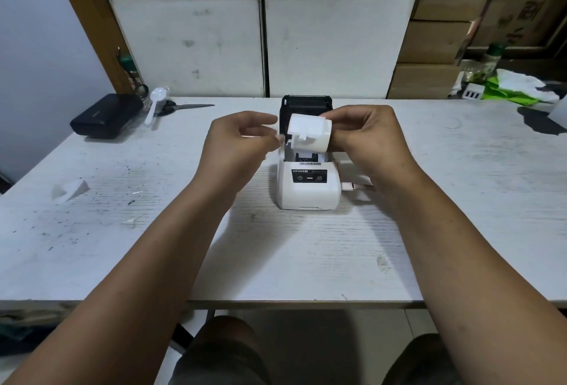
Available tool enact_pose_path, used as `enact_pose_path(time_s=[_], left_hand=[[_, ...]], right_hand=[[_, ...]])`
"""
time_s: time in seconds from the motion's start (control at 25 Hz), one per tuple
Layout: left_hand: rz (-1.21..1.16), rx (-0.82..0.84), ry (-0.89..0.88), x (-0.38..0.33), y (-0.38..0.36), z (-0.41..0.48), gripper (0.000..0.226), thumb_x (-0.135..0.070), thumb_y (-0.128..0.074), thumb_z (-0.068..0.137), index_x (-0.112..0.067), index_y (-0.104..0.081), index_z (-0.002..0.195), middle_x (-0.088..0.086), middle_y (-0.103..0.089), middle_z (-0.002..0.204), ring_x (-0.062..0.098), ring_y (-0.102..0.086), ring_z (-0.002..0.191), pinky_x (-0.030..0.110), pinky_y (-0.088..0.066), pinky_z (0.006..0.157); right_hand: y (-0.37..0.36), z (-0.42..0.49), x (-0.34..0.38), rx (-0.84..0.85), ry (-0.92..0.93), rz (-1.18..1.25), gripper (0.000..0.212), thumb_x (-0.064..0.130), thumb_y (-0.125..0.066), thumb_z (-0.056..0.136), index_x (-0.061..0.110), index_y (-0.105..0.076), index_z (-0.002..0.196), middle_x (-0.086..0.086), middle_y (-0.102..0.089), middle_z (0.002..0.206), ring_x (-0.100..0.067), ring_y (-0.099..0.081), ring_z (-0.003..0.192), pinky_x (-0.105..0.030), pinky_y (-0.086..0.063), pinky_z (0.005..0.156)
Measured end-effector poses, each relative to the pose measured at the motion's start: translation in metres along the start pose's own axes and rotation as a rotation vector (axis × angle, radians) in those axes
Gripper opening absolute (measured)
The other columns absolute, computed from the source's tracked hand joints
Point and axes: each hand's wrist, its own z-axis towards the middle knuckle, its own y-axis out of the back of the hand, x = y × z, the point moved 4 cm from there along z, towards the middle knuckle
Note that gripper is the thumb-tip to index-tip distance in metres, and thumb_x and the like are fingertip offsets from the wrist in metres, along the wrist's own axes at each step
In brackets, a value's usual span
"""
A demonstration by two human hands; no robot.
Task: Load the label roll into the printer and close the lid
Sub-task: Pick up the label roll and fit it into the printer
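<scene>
A small white label printer (308, 190) stands in the middle of the table, its black lid (305, 107) swung up and open behind it. The paper bay below the lid shows dark parts inside. Just above that bay I hold a white label roll (310, 134). My right hand (368, 139) grips the roll from its right end. My left hand (242, 139) pinches the loose paper end at the roll's left side with thumb and fingertips.
A black pouch (106, 116), a white plastic spoon (156, 105) and scissors (184, 106) lie at the back left. Scraps of clear wrap (69, 190) lie on the left. White boxes (190, 44) are stacked behind the table. A green bag and bottle (509, 87) sit back right.
</scene>
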Motion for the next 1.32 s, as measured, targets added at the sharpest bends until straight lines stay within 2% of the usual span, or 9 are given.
enact_pose_path(time_s=[0.12, 0.28, 0.4, 0.52, 0.76, 0.92, 1.0, 1.2, 1.32], left_hand=[[0.163, 0.093, 0.104, 0.007, -0.012, 0.006, 0.049, -0.03, -0.093, 0.073, -0.024, -0.077, 0.118, 0.0, -0.084, 0.101, 0.018, -0.075, 0.087, 0.033, -0.057, 0.082], [0.168, 0.087, 0.143, 0.007, -0.02, 0.008, 0.053, -0.045, -0.092, 0.058, -0.025, -0.076, 0.105, 0.001, -0.084, 0.098, 0.02, -0.077, 0.087, 0.044, -0.064, 0.092], [0.152, 0.075, 0.167, 0.01, -0.021, 0.01, 0.06, -0.048, -0.094, 0.048, -0.026, -0.077, 0.101, 0.001, -0.084, 0.097, 0.022, -0.081, 0.096, 0.05, -0.066, 0.096], [0.156, 0.041, 0.164, 0.011, -0.021, 0.01, 0.046, -0.041, -0.091, 0.052, -0.025, -0.08, 0.094, 0.0, -0.084, 0.091, 0.022, -0.082, 0.094, 0.049, -0.067, 0.094], [0.231, -0.015, 0.134, 0.002, -0.019, 0.004, 0.037, -0.042, -0.083, 0.06, -0.03, -0.077, 0.096, -0.004, -0.083, 0.09, 0.022, -0.081, 0.089, 0.038, -0.066, 0.082], [0.193, -0.028, 0.145, 0.001, -0.016, 0.004, 0.042, -0.037, -0.082, 0.058, -0.028, -0.075, 0.099, 0.002, -0.083, 0.088, 0.028, -0.083, 0.082, 0.048, -0.069, 0.087], [0.174, -0.017, 0.148, 0.002, -0.016, 0.005, 0.043, -0.035, -0.083, 0.061, -0.025, -0.075, 0.102, 0.006, -0.082, 0.09, 0.03, -0.081, 0.077, 0.05, -0.07, 0.085], [0.128, 0.017, 0.181, 0.004, -0.014, 0.009, 0.029, -0.013, -0.087, 0.077, -0.018, -0.077, 0.104, 0.02, -0.081, 0.107, 0.03, -0.078, 0.079, 0.051, -0.071, 0.08], [0.108, 0.028, 0.175, 0.002, -0.015, 0.009, 0.027, -0.008, -0.084, 0.079, -0.017, -0.078, 0.104, 0.014, -0.08, 0.097, 0.027, -0.073, 0.074, 0.044, -0.072, 0.075]], right_hand=[[-0.003, -0.001, 0.0, -0.018, -0.022, 0.031, 0.031, -0.018, -0.068, 0.087, 0.003, -0.087, 0.098, -0.015, -0.086, 0.089, -0.006, -0.074, 0.06, -0.024, -0.061, 0.062], [-0.007, -0.002, -0.006, -0.019, -0.146, 0.159, 0.021, -0.015, -0.073, 0.089, -0.001, -0.084, 0.101, -0.02, -0.082, 0.09, -0.011, -0.069, 0.05, -0.028, -0.057, 0.056], [-0.007, -0.003, -0.009, -0.014, -0.215, 0.191, 0.023, -0.016, -0.068, 0.092, -0.003, -0.083, 0.103, -0.022, -0.083, 0.088, -0.02, -0.071, 0.058, -0.028, -0.06, 0.054], [-0.009, -0.003, -0.012, 0.012, -0.262, 0.194, 0.021, -0.013, -0.072, 0.092, 0.001, -0.084, 0.103, -0.004, -0.078, 0.063, -0.012, -0.069, 0.046, -0.022, -0.055, 0.045], [-0.013, -0.002, -0.017, 0.02, -0.277, 0.159, 0.022, -0.009, -0.075, 0.087, 0.008, -0.086, 0.095, -0.012, -0.079, 0.073, -0.024, -0.071, 0.054, -0.039, -0.062, 0.059], [-0.012, -0.001, -0.019, -0.014, -0.22, 0.053, 0.021, -0.006, -0.077, 0.085, 0.011, -0.087, 0.091, -0.017, -0.085, 0.085, -0.033, -0.077, 0.068, -0.062, -0.067, 0.067], [-0.01, 0.001, -0.02, -0.022, -0.162, -0.035, 0.027, -0.003, -0.071, 0.082, 0.017, -0.088, 0.089, -0.011, -0.086, 0.084, -0.036, -0.083, 0.08, -0.065, -0.067, 0.07], [-0.006, 0.004, -0.015, -0.009, -0.064, -0.202, 0.02, 0.011, -0.081, 0.082, 0.029, -0.089, 0.085, 0.005, -0.084, 0.077, -0.022, -0.083, 0.081, -0.05, -0.07, 0.075], [-0.007, 0.004, -0.006, 0.017, -0.025, -0.31, 0.011, 0.017, -0.088, 0.08, 0.027, -0.089, 0.084, 0.013, -0.08, 0.069, -0.001, -0.07, 0.064, -0.025, -0.059, 0.063]])
